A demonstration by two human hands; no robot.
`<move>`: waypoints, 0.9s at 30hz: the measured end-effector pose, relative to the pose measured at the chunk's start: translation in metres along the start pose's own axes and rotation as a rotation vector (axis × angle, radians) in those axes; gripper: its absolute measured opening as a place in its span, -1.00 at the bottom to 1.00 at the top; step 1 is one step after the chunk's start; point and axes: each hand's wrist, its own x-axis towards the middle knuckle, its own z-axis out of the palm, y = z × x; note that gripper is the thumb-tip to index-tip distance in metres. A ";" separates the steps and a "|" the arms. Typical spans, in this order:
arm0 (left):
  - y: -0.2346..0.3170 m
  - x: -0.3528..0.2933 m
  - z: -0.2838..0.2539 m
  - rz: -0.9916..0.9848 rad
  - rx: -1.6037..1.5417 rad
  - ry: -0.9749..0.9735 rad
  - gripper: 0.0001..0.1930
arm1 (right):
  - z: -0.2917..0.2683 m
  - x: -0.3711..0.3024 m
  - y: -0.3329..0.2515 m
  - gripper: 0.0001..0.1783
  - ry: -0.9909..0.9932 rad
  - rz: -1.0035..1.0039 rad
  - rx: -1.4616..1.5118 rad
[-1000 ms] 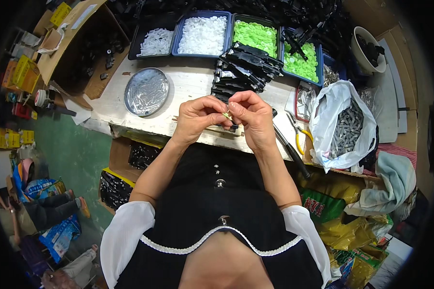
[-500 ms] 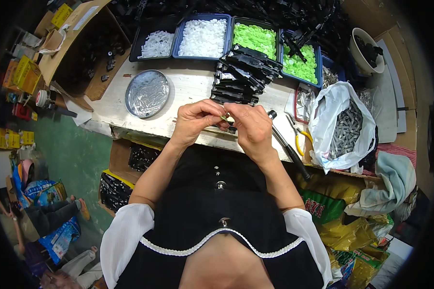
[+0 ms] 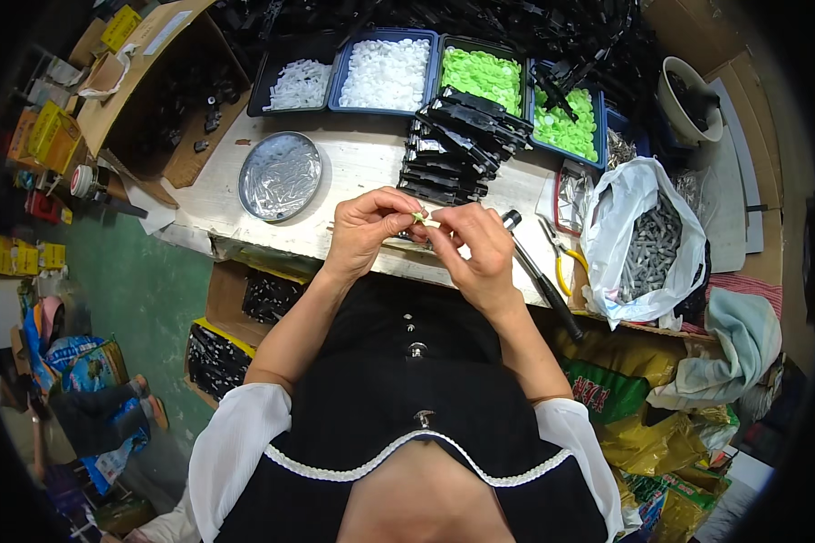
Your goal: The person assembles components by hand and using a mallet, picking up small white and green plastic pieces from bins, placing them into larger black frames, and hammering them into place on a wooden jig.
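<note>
Over the front edge of the white worktable [image 3: 353, 167], my two hands meet fingertip to fingertip. A small light-green plastic piece [image 3: 419, 217] is pinched in my left hand [image 3: 369, 230], between thumb and forefinger. My right hand [image 3: 476, 249] comes at the same piece from the other side, thumb and forefinger closed against its right end. Fingers hide most of the piece. Just beyond my hands, a stack of black plastic parts [image 3: 453, 145] lies on the table. Right of my right hand rests a black-handled hammer [image 3: 543, 281].
Trays of white pegs [image 3: 300, 84], white caps [image 3: 388, 72] and green caps [image 3: 480, 77] line the back. A round metal tin [image 3: 281, 176] stands left. On the right lie yellow-handled pliers [image 3: 566, 262] and a white bag [image 3: 616, 217] of grey parts. A cardboard box [image 3: 186, 163] stands far left.
My right hand's fingers have shifted and spread slightly, so more of the green piece shows. My left hand stays nearly in place. The view has moved slightly.
</note>
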 end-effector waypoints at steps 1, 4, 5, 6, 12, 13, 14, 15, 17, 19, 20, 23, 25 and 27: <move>-0.001 -0.001 0.001 0.001 -0.002 -0.002 -0.90 | 0.002 0.000 -0.001 -0.78 0.000 -0.001 -0.002; -0.001 -0.002 0.003 -0.004 0.013 0.045 -0.89 | 0.008 0.001 0.000 -0.82 0.020 -0.045 -0.048; -0.001 -0.002 0.003 -0.031 0.006 0.055 -0.89 | 0.008 0.002 0.000 -0.82 0.019 -0.044 -0.048; 0.000 -0.002 0.003 -0.054 -0.001 0.065 -0.90 | 0.009 0.002 0.001 -0.82 0.030 -0.057 -0.060; 0.007 -0.001 0.001 -0.125 -0.117 0.084 -0.89 | 0.011 0.002 0.003 -0.82 0.034 -0.119 -0.087; 0.007 -0.001 0.000 -0.123 -0.116 0.088 -0.89 | 0.011 0.002 0.003 -0.82 0.027 -0.131 -0.096; 0.007 -0.002 -0.001 -0.115 -0.080 0.118 -0.90 | 0.011 0.002 0.002 -0.82 0.025 -0.133 -0.093; 0.007 -0.003 -0.002 -0.105 -0.043 0.149 -0.89 | 0.011 0.002 0.002 -0.82 0.023 -0.133 -0.094; 0.010 -0.004 -0.004 -0.081 -0.013 0.187 -0.90 | 0.011 0.001 0.001 -0.83 0.016 -0.139 -0.087; 0.018 -0.006 -0.006 -0.054 0.024 0.233 -0.90 | 0.012 0.000 0.002 -0.83 0.004 -0.110 -0.078; 0.024 -0.009 -0.007 -0.049 0.066 0.272 -0.90 | 0.011 0.000 0.003 -0.84 0.002 -0.098 -0.059; 0.047 -0.027 -0.028 0.035 0.301 0.365 -0.94 | 0.011 -0.002 0.006 -0.84 -0.017 -0.066 -0.052; 0.076 -0.053 -0.051 0.119 0.565 0.534 -0.96 | 0.009 -0.005 0.009 -0.85 -0.011 -0.035 -0.045; 0.105 -0.090 -0.078 -0.032 0.506 0.867 -0.91 | 0.010 -0.011 0.017 -0.85 -0.061 -0.014 -0.061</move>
